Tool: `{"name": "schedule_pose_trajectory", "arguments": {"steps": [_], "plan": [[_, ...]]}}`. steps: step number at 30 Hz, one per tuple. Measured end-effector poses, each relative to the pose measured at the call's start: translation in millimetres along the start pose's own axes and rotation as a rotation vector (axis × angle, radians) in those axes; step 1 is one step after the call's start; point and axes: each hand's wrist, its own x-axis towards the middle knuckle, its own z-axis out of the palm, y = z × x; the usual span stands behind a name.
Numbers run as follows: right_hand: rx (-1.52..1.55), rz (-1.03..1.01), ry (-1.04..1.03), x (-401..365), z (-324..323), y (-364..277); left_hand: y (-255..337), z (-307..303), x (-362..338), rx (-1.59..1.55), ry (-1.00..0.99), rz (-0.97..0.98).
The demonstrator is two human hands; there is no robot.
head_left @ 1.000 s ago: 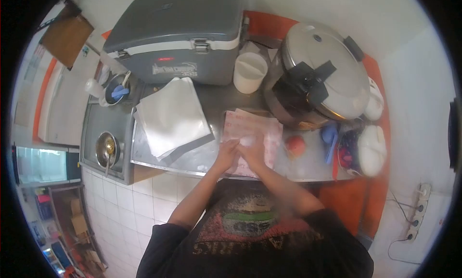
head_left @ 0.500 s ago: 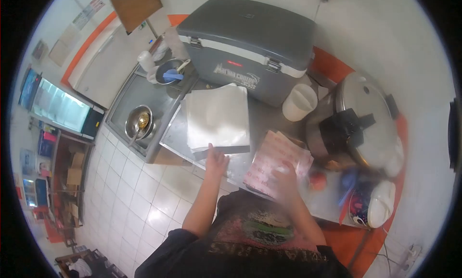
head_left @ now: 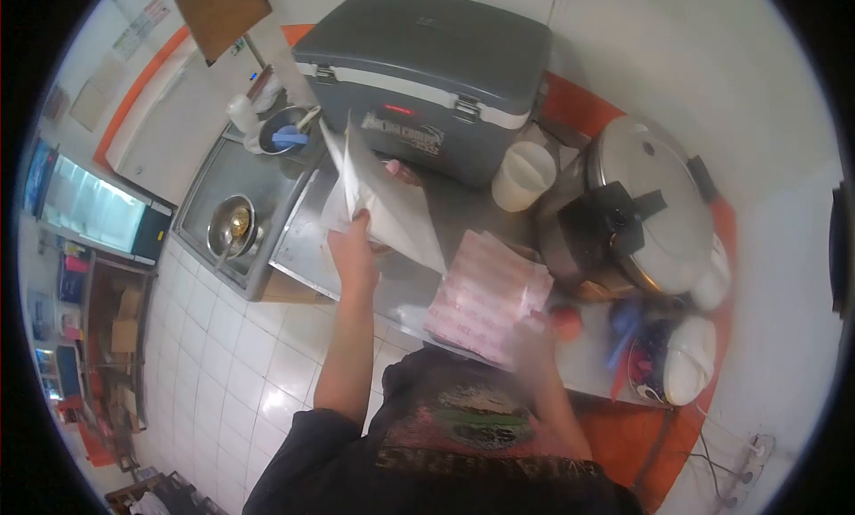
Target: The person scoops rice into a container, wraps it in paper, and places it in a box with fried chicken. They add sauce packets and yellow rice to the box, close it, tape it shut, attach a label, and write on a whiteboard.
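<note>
White paper sheets [head_left: 387,205] are lifted and tilted above the steel counter, with my left hand [head_left: 354,243] gripping their near edge. Under and behind them, part of a pinkish item [head_left: 403,172] shows. To the right lies a stack of pink printed paper [head_left: 490,297]. My right hand [head_left: 532,341] is at the stack's lower right corner, smeared by motion, so its fingers cannot be made out.
A large grey cooler [head_left: 419,78] stands behind the papers. Right of it are a white cup [head_left: 524,176] and a large steel pot [head_left: 623,212]. A sink [head_left: 209,181] with a metal bowl [head_left: 233,228] is at the left. A white-lidded container [head_left: 688,359] sits at the right.
My left hand has taken hold of the white sheets and raised them from lying flat. My right hand has shifted slightly towards the pink stack's lower right corner. The whole view has shifted a little.
</note>
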Motion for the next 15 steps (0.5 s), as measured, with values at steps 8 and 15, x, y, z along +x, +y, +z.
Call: {"name": "schedule_pose_trajectory", "arguments": {"steps": [8,15], "plan": [[-0.046,-0.067,0.227,-63.1,-3.0,-102.3,16.8,44.5,-97.0,-0.463,-0.354,-0.428],[-0.019,-0.007,0.253,-63.8,-63.2,-103.6,-171.6,-43.4,-152.1,-0.142,0.03,-0.419]]}}
